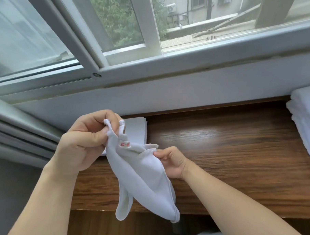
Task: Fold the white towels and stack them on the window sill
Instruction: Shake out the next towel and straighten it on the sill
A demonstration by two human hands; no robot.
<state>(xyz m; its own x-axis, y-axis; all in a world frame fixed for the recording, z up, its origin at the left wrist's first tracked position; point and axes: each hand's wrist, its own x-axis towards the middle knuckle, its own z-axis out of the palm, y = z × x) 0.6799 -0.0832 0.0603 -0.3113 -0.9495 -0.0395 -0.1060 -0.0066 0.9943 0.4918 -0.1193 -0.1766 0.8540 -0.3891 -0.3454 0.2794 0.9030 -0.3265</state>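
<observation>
I see the left hand [85, 141] raised above the dark brown wood-grain window sill [229, 156], its thumb and curled fingers pinching two bunched corners of a small white terry towel [144, 180]. The right hand [170, 162] pinches another edge of that same towel lower and to the right, fingers curled tight on the cloth. The towel hangs slack between both hands in mid-air, drooping past the sill's front edge, with a little white tag printed in red [124, 144] showing near the top. Behind the left hand I make out a flat folded white towel [136, 130] lying on the sill against the wall. A stack of folded white towels [305, 122] sits at the sill's far right.
</observation>
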